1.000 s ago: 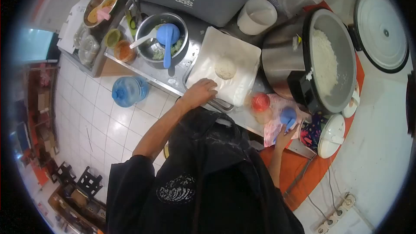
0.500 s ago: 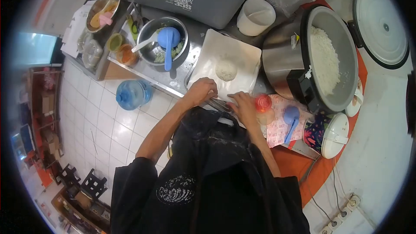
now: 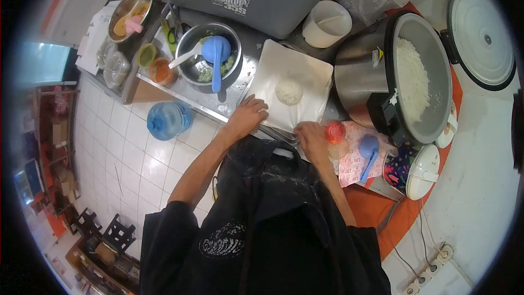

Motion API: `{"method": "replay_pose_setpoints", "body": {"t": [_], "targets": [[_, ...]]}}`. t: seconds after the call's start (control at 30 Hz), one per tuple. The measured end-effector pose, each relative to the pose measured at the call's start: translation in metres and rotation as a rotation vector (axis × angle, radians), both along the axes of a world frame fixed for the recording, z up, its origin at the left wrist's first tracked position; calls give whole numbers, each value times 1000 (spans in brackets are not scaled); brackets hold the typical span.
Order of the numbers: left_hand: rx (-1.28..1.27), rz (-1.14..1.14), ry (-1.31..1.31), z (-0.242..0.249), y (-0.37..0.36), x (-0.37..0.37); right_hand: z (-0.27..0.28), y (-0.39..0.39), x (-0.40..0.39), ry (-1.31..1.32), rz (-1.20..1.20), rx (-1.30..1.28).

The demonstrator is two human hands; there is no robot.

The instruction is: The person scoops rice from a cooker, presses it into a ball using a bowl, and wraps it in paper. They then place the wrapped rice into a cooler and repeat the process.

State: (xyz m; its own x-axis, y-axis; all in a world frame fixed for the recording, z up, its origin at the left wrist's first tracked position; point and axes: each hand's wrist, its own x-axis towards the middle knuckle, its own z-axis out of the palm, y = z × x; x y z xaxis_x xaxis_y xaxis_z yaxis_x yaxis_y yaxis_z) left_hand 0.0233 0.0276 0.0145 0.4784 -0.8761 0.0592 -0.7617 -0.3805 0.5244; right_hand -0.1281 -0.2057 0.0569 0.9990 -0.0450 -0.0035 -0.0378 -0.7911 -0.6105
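Note:
A round mound of rice (image 3: 289, 92) lies on a stack of white wrapping paper (image 3: 311, 69) on the metal counter. My left hand (image 3: 248, 116) rests at the paper's near left edge, its fingers slightly apart. At the near right corner, the fingertips of my right hand (image 3: 311, 137) are closed on the paper's edge. To the left is a steel bowl (image 3: 236, 71) of greenish food, with a blue scoop (image 3: 216, 54) and a white spoon (image 3: 187, 56) across it. Close to my right hand sits a red-topped container (image 3: 334, 131).
At right stands a large open rice cooker (image 3: 352, 74) full of rice. A grey cooler box (image 3: 229, 0) and a white tub (image 3: 327, 24) are behind. A blue ladle (image 3: 369, 153) lies on pink printed paper (image 3: 352, 166). A water jug (image 3: 169, 120) stands left, on the tiled floor.
My left hand has shifted slightly left along the paper, its fingers spreading. My right hand has drawn in at the near right corner. The view has moved a little.

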Motion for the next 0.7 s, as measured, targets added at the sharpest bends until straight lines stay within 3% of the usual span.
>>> {"method": "replay_pose_setpoints", "body": {"t": [0.17,0.23,0.3,0.37,0.4,0.47,0.7], "targets": [[-12,-112,27,25,33,-21,27,6,-13,95,74,75],[-22,-1,219,41,38,-24,30,2,-15,78,-1,156],[-91,41,229,47,34,-13,26,-3,-6,142,-95,181],[-189,350,419,43,24,-5,20,-10,9,203,-184,206],[-302,401,407,37,18,2,16,-13,19,224,-242,362],[-286,465,494,29,10,16,-2,-24,33,258,-295,581],[-382,689,713,11,7,12,11,-44,27,304,77,338]]}}
